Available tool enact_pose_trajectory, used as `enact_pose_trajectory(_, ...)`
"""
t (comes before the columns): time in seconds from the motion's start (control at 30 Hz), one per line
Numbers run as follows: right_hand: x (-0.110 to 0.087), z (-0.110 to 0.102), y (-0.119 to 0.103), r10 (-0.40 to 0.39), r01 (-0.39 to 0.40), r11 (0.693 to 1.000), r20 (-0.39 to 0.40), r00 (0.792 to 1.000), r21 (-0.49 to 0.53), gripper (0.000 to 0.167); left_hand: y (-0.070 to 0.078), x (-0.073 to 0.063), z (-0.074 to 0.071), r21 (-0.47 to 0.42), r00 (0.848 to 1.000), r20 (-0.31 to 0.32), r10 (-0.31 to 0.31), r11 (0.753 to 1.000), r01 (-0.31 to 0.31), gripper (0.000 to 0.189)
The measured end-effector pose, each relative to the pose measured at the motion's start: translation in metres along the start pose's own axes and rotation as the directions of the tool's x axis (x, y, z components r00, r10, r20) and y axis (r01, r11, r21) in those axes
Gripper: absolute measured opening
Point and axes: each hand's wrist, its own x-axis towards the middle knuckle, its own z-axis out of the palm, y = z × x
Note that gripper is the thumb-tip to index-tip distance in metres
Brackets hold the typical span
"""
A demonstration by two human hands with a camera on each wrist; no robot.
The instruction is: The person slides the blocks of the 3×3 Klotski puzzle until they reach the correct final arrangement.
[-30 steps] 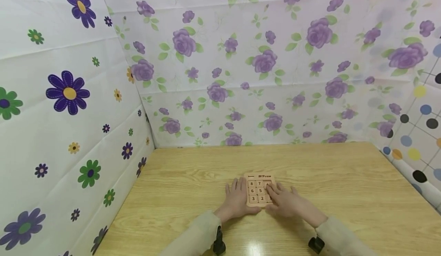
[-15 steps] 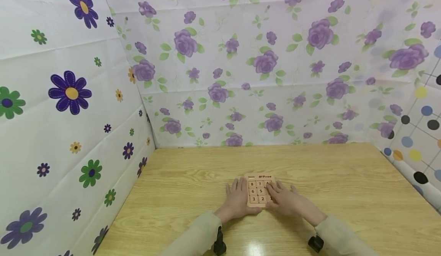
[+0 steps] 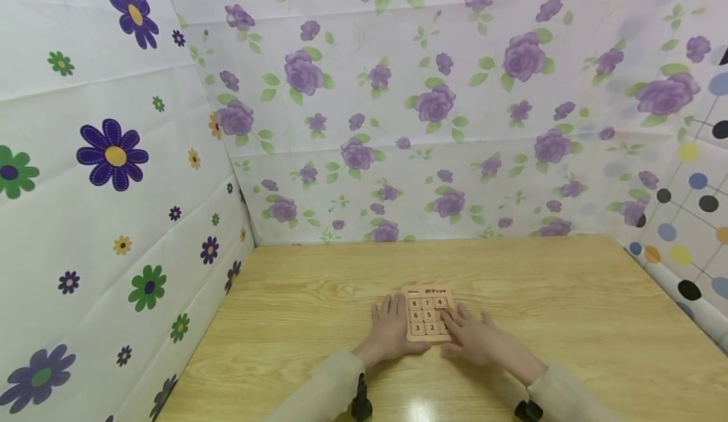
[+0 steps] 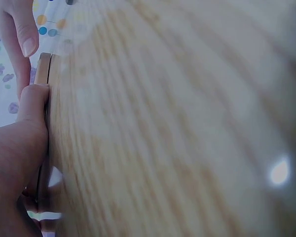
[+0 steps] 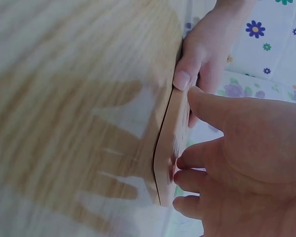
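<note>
A wooden number sliding puzzle (image 3: 429, 315) lies flat on the table, its numbered tiles in rows. My left hand (image 3: 389, 333) holds it at the near left corner, fingers along the left side and thumb against the near edge. That thumb on the puzzle's edge (image 5: 170, 138) also shows in the right wrist view. From the right, my right hand (image 3: 476, 338) reaches over the board, fingertips on the right column below the 4 tile (image 3: 440, 302). Those fingers hide the column's middle spot and part of the lowest tile. In the right wrist view the right fingers are loosely bent.
The wood-grain table (image 3: 318, 277) extends around the puzzle on all sides. Flower-printed cloth (image 3: 352, 93) rises behind it, with another flowered cloth (image 3: 114, 220) on the left and a dotted one (image 3: 682, 232) on the right. A black device (image 3: 361, 400) sits on the left wrist.
My right hand has shifted slightly nearer and rightward, its fingertips sliding off the 4 tile, which now shows fully. My left hand keeps its place on the puzzle.
</note>
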Motion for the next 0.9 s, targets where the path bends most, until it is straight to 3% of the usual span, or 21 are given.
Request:
enact_pose_trajectory(0.53,-0.019,-0.003,-0.015,0.001,0.0,0.999,0.029,1.0,-0.038,0.074,-0.001,0.0,-0.001,0.001,1.0,-0.017,0.003,1.0,-0.003,0.125)
enact_pose_trajectory(0.9,-0.02,-0.001,-0.016,0.013,-0.013,1.0,0.034,0.999,-0.011,0.077,0.001,-0.001,-0.001,0.003,1.0,-0.021,0.012,1.0,-0.012,0.124)
